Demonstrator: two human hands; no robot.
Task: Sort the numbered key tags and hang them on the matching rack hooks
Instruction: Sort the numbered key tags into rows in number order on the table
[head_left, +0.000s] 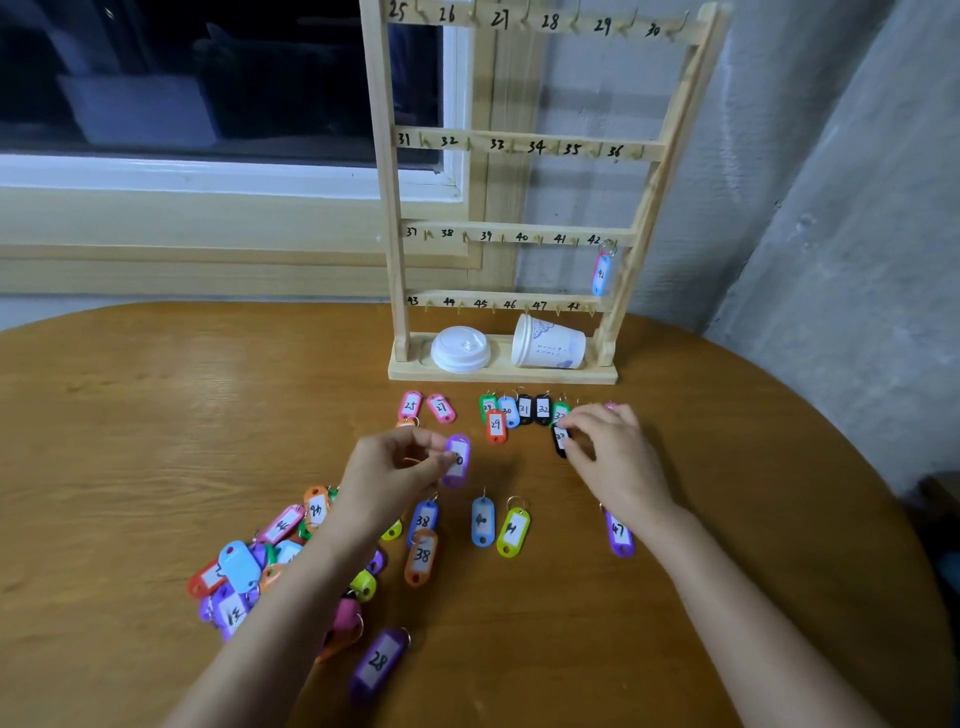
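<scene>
Left grip (400, 467) pinches purple tag (458, 462), label up for reading, pile (249, 561) at 8 o'clock. Right grip (613, 452) pinches black tag (560, 440) at 1 o'clock, probably slotting it into the sorted row (524, 409) under the rack (395, 208). Only tag 42 (601, 273) is hung.

Before you: purple tag (460, 448), black tag (559, 442), pale wooden rack (387, 156), white cup (548, 345) printed lilac, brown wood-grained table (156, 415).

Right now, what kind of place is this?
Likely a home or office room: wooden table by a dark window, grey wall, paper cup lying on the base of the key rack.
</scene>
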